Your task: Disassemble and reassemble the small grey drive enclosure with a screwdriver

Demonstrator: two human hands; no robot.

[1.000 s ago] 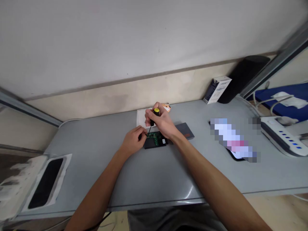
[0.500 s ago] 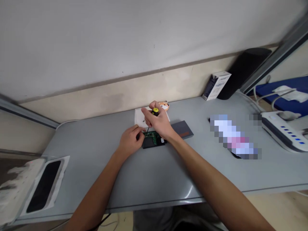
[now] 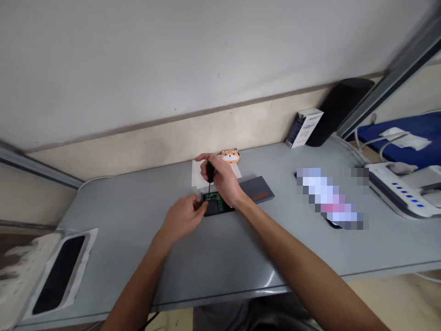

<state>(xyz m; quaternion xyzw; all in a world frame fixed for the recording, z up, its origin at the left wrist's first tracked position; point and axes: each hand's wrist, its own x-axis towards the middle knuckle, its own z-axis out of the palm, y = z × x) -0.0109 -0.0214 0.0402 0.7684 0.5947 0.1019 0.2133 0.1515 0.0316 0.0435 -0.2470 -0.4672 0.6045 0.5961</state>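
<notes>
Head | right hand (image 3: 222,177) arched above circuit board (image 3: 215,200), screwdriver (image 3: 210,172) near-upright

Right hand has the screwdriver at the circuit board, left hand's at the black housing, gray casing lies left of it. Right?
No: head view shows the gray casing right of the black housing. Right hand with screwdriver at circuit board and left hand at housing stand.

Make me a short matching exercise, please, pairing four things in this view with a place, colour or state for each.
1. Screwdriver
2. Casing
3. Animal-faced item
4. Dark cylinder

A. Open, green circuit board showing
B. Partly behind the carton
C. In the right hand
D. Orange and white

Pairs: 1-C, 2-A, 3-D, 4-B
</notes>
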